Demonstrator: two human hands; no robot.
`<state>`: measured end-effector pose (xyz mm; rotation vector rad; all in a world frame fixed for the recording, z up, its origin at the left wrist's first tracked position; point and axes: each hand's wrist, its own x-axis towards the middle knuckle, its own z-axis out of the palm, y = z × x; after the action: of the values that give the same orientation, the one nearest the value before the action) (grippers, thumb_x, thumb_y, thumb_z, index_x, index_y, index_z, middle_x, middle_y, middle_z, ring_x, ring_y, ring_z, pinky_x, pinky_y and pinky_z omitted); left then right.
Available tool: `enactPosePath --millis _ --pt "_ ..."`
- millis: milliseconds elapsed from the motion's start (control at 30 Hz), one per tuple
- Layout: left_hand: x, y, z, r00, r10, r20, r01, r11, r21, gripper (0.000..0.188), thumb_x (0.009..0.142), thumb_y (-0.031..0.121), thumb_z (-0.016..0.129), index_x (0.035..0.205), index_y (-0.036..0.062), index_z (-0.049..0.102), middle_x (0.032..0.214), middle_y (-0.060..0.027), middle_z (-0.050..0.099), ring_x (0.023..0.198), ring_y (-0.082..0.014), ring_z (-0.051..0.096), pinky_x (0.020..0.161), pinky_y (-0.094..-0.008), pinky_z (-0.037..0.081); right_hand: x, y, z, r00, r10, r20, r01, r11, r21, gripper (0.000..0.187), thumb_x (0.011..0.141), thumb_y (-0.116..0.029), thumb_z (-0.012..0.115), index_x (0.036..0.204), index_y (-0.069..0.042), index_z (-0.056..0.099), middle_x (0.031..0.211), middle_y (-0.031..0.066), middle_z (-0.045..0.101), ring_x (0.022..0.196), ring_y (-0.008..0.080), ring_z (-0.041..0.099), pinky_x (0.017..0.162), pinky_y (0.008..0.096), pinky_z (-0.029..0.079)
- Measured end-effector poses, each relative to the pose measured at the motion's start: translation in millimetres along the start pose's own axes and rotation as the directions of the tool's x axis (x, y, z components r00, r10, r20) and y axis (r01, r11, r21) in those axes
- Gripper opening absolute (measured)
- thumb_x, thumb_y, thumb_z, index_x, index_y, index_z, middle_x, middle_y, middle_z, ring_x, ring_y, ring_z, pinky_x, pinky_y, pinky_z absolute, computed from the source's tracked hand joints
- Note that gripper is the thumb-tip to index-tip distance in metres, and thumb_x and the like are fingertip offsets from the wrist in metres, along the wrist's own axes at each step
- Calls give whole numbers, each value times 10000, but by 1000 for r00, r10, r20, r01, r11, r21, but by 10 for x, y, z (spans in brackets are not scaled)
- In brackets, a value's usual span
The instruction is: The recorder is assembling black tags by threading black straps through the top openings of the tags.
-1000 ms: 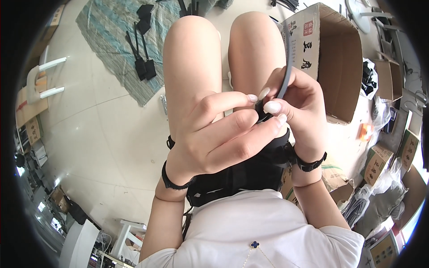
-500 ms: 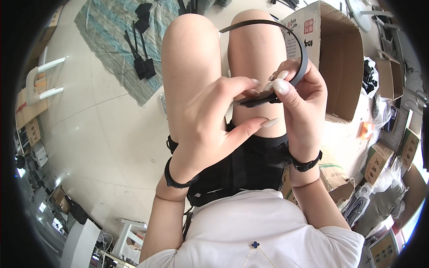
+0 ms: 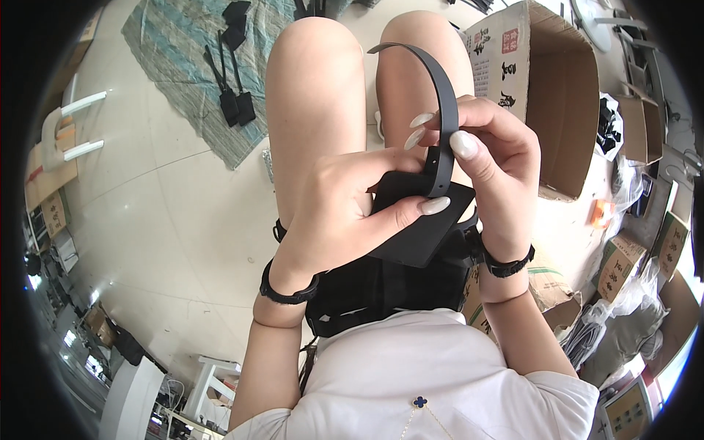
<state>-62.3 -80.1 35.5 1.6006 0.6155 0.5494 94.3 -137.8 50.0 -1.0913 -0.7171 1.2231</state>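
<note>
A flat black panel [image 3: 419, 236], apparently a tag, is held over my lap with its face turned up. My left hand [image 3: 330, 213] is closed on it, the thumb pressed on top near the strap end and the fingers behind. From the panel rises a narrow black strap [image 3: 443, 99] with small holes near its lower end, its free end curving away over my knees. My right hand [image 3: 506, 165] pinches this strap just above the panel between thumb and fingers. Part of the join lies hidden behind the left fingers.
Similar black strapped pieces [image 3: 237, 106] lie on a striped green cloth [image 3: 191, 73] on the floor, ahead to the left. An open cardboard box [image 3: 561, 110] stands by my right knee. Smaller cartons [image 3: 620, 268] and plastic bags are farther right. A white stool [image 3: 213, 389] is at lower left.
The panel, edge-on before, has tilted to show its broad face. My left thumb has come down onto it. The strap has swung left and now stands more upright.
</note>
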Motion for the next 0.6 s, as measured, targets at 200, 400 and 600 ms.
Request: enactPosePath --millis 200,400,600 --pt "1 -12 9 1000 -26 1 27 998 -59 232 715 88 730 850 -48 600 680 -31 598 529 -36 453 457 -174 348 -4 -9 81 995 7 -102 -14 998 -64 110 828 -40 599 905 36 582 751 30 602 666 56 577 572 177 488" --pt "38 62 96 979 -188 -79 173 971 -165 201 752 92 701 863 -55 621 662 -17 596 513 -4 415 429 -162 285 18 68 57 979 -72 -190 63 997 -52 165 825 -38 600 964 35 547 790 43 605 702 58 575 599 179 489" --pt "40 60 93 972 -200 -121 184 975 -128 175 762 108 695 847 -36 643 585 14 563 444 15 345 377 -178 215 20 73 40 975 -66 -214 46 994 -96 147 826 -40 599 941 30 541 784 44 602 675 55 565 582 164 470"
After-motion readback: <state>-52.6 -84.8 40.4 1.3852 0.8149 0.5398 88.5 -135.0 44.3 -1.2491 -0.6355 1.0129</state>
